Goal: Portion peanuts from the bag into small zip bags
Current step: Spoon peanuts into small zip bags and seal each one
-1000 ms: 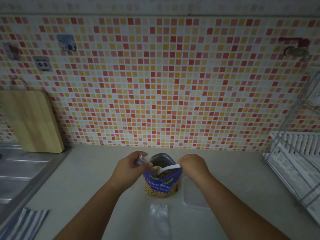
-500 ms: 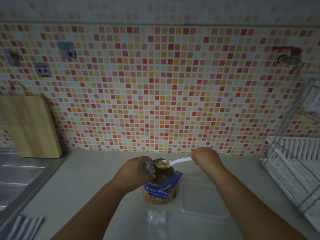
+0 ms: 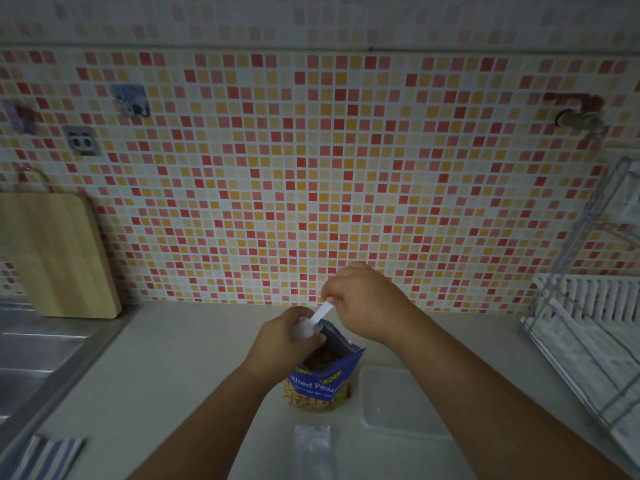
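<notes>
The pale worktop (image 3: 180,368) runs below a mosaic-tiled wall, with a wooden cutting board (image 3: 55,254) leaning at the left and a wire dish rack (image 3: 588,341) at the right. A clear flat lid (image 3: 398,400) lies just right of the open blue peanut bag (image 3: 320,386), which stands upright near the worktop's middle. A spare zip bag (image 3: 313,445) lies in front of it. The left hand (image 3: 287,337) grips a small zip bag (image 3: 303,329) over the peanut bag's mouth. The right hand (image 3: 367,303) pinches a white spoon (image 3: 320,315), tipped down into that small bag.
</notes>
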### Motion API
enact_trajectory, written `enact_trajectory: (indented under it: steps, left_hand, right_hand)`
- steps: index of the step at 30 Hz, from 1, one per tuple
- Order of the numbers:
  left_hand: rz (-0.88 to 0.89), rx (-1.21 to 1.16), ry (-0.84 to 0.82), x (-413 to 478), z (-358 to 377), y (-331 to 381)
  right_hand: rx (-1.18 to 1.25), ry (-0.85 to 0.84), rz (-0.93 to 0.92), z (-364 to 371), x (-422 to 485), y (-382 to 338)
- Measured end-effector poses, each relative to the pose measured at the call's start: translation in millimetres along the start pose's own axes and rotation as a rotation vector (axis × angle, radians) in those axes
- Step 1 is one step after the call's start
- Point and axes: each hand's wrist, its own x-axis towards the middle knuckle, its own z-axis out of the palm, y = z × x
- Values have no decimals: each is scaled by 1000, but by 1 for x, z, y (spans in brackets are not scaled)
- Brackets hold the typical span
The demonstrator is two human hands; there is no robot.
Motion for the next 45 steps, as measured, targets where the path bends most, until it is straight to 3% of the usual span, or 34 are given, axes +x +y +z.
enact_trajectory:
  steps: [2,5,10,12,15,20,27,31,34,38,42,45]
  left_hand:
    - [-31,-102,36,-1,-2,-5]
    - [-80,-149,67,-3,-8,-14]
    - [-141,-83,28,-4,-12,-22]
    - [-158,-52,15,-4,-12,-23]
    - [-153,-8,2,-3,-13,-22]
    - [-131,9,-21,-5,-13,-22]
    - [-133,-28,-42,-6,-15,-22]
    - [-131,-59,-57,-4,-19,-23]
    - [-135,-73,-54,-3,-22,-24]
    - [-122,-27,-60,-2,-23,-23]
    - [-91,13,-81,-2,-23,-20]
    - [-71,60,-90,-2,-21,-16]
  right_hand:
    - [-58,117,-53,-9,-2,0]
    - [-88,233,76,-13,-6,9]
    - [-161,-190,316,28,-7,-2]
    - [-150,-270,371,47,-8,-8]
    - [-122,-327,446,73,-7,-10]
    - [-6,-286,666,103,-3,-10]
    - [7,-295,779,92,3,15]
    - [78,-422,891,90,9,33]
    - [45,-496,849,81,9,41]
    - [77,-397,810,69,-1,48]
    - [235,-2,685,64,-26,48]
    - [256,2,692,61,-31,52]
